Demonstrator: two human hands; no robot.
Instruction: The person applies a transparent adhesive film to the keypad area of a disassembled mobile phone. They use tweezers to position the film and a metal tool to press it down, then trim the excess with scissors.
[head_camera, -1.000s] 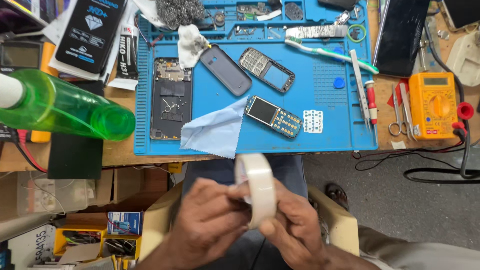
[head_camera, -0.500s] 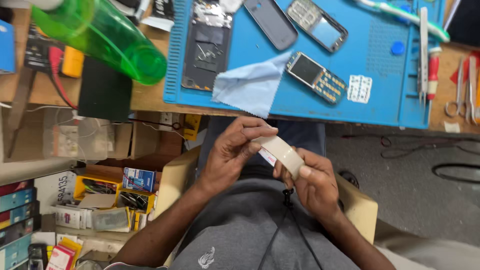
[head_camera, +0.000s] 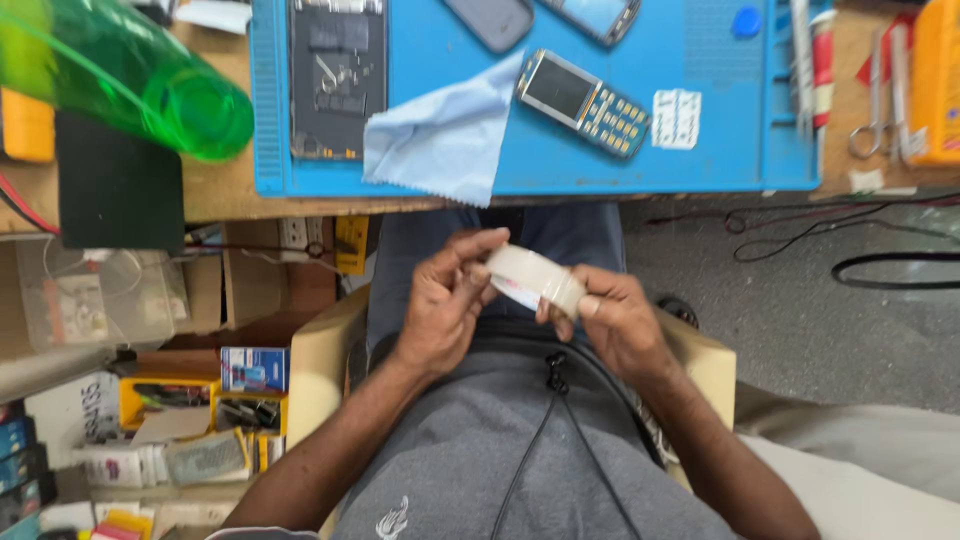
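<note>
Over the lap, both hands' fingers pinch a tape roll (head_camera: 535, 280): left hand (head_camera: 445, 310) picks at its edge, right hand (head_camera: 615, 325) grips the rim. No strip looks pulled free yet. Beyond, on the counter (head_camera: 225, 195): cloth (head_camera: 440, 140), keypad phone (head_camera: 583, 102) on blue mat (head_camera: 720, 150).

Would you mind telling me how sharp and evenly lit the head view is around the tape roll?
Head view: even, soft light; the tape roll and both hands are fairly sharp; the green bottle at the edge looks stretched and blurred.
</note>
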